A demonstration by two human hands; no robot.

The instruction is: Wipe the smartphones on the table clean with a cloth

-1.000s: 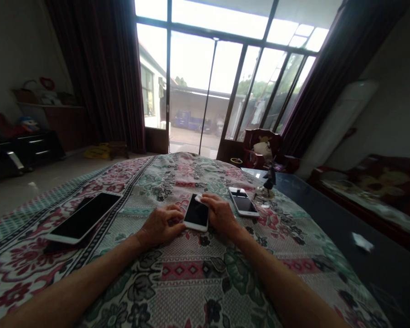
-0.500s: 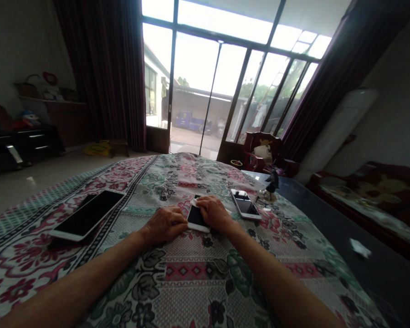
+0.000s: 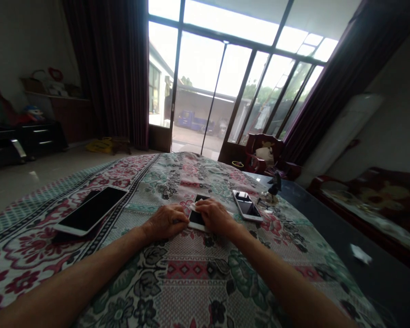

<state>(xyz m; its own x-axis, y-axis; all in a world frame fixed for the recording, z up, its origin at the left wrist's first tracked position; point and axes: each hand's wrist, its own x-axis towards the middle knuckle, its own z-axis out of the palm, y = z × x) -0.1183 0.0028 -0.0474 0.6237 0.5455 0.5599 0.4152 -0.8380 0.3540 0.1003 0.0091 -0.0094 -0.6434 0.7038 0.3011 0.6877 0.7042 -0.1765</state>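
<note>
Clock centred on the phone [image 3: 197,220] in the middle of the cloth, 12 toward the glass front [image 3: 239,40], biggest thing I see from here. Curtains: one at 11 [image 3: 111,77], one between 1 and 2. Table under flowered cloth [image 3: 177,248] fills the near side; dark table [image 3: 331,228] at 3, chair [image 3: 264,150] between 1 and 2.

Big phone [image 3: 94,209] at 9, well apart, face up, lying on a dark slab [image 3: 66,237]. Left hand [image 3: 166,221] at 9, touching the phone's left edge near its near corner; fingers curled together, can't tell if they pinch it or only brace it. Right hand [image 3: 217,214] comes in from 3, over the phone's right side; fingers together on a white wad, pressing it to the glass.

Third phone [image 3: 248,206] at 3, near the right hand, face up, untouched. Figurine [image 3: 275,187] past it, between 2 and 3.

Scrap [image 3: 361,254] between 3 and 4, on the dark table. Wad [image 3: 192,207] on the phone toward 11. Change: a second ago the wad is at the far edge, most of the screen showing; now wad and hand are nearer, hiding more of it, far strip bare again. I judge it a rubbing stroke, partway through. Other phones unmoved.
</note>
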